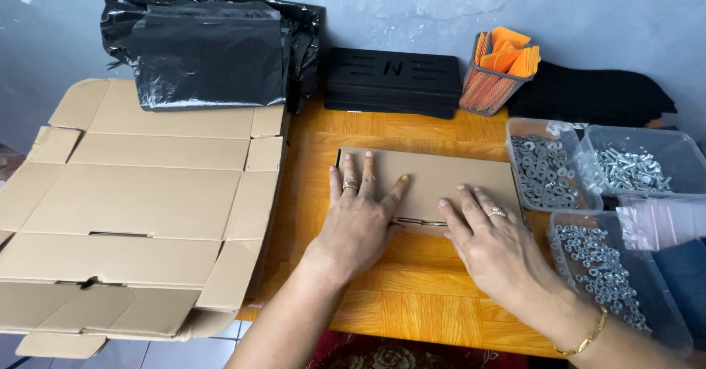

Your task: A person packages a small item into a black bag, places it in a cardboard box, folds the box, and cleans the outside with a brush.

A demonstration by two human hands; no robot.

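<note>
A small flat brown cardboard box [441, 174] lies closed on the orange wooden table [412, 295]. My left hand [358, 218] rests flat on its left part, fingers spread, with rings on two fingers. My right hand [489, 240] presses on the box's front edge to the right, fingers apart, a ring on one finger and a gold bracelet at the wrist. Neither hand grips anything.
A stack of flattened cardboard boxes [140, 200] lies at the left under black plastic bags [209, 49]. At the back are black flat pieces [393, 81] and a mesh cup of orange items [500, 71]. Clear tubs of washers [540, 167], bolts [636, 167] and nuts [599, 270] stand at the right.
</note>
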